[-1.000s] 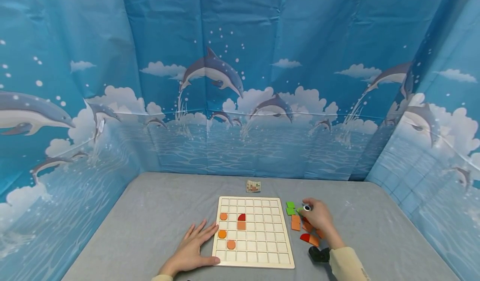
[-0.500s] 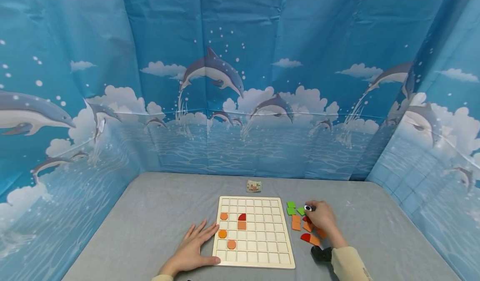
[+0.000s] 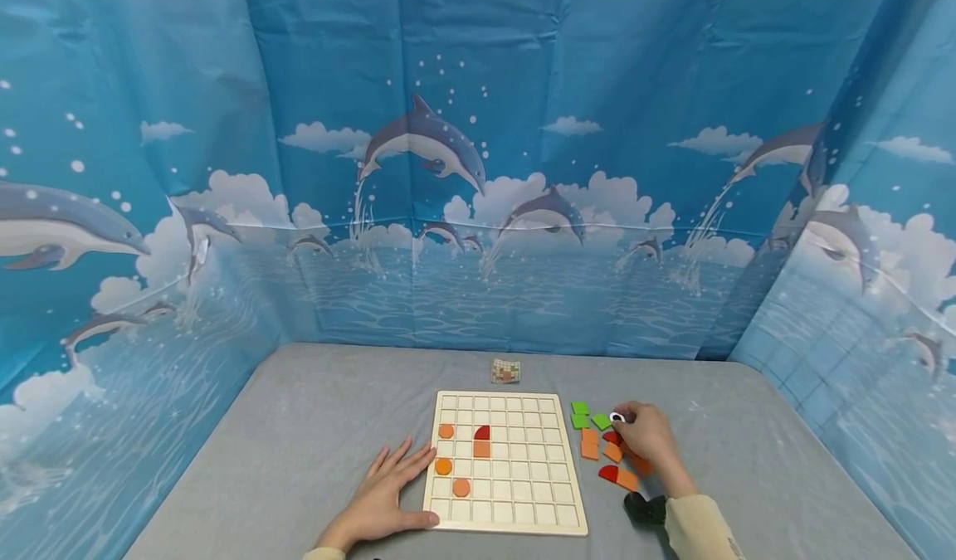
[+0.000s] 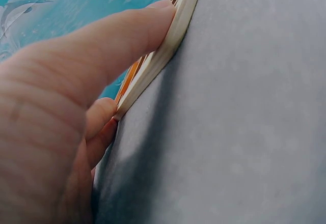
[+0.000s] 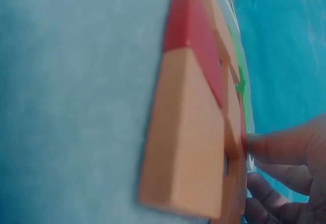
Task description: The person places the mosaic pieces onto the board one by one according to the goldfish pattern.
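My left hand rests flat at the left side of the pale wooden grid board. Its thumb presses the near left corner, and its straight fingertips touch the left edge. Orange round pieces, a red quarter-round piece and an orange square sit in the board's cells. Right of the board, my right hand pinches a white tile with a black dot, partly hidden by the fingers. In the right wrist view, thumb and fingertips meet at its white edge.
Green tiles, orange tiles and a red-and-orange pair lie between the board and my right arm. A small patterned card lies behind the board. A black object is at the right wrist. A dolphin-print curtain surrounds the grey table.
My right hand has shifted slightly right and toward me with the dotted white tile, uncovering a green tile and a red piece. The left hand stays put at the board.
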Motion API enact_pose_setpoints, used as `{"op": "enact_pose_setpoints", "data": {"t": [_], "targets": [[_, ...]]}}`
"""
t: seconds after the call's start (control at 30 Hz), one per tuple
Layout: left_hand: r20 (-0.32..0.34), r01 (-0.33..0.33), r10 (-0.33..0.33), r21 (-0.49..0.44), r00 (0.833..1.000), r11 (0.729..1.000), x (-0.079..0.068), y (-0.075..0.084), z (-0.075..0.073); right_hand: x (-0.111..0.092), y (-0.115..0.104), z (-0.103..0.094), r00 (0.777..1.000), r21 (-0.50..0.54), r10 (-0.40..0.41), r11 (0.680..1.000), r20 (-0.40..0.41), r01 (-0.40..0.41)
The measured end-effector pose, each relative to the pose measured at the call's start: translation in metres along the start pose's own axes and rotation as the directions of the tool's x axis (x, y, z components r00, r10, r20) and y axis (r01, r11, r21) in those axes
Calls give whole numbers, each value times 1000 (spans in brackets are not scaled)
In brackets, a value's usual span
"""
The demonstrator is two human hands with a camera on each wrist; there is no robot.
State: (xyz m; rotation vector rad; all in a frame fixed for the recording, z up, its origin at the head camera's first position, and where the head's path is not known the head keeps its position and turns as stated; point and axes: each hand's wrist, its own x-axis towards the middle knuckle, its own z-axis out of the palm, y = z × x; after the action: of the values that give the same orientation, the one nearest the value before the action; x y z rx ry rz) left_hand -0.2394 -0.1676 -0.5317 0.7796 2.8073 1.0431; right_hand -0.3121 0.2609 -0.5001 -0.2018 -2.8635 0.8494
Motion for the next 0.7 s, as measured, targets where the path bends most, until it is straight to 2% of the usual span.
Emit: {"op": "enact_pose_setpoints", "data": {"t": [0.7], "targets": [[7, 8, -8, 15, 1000, 1000, 2, 0, -1, -2, 3, -3, 995, 110, 86, 990, 50, -91]]}}
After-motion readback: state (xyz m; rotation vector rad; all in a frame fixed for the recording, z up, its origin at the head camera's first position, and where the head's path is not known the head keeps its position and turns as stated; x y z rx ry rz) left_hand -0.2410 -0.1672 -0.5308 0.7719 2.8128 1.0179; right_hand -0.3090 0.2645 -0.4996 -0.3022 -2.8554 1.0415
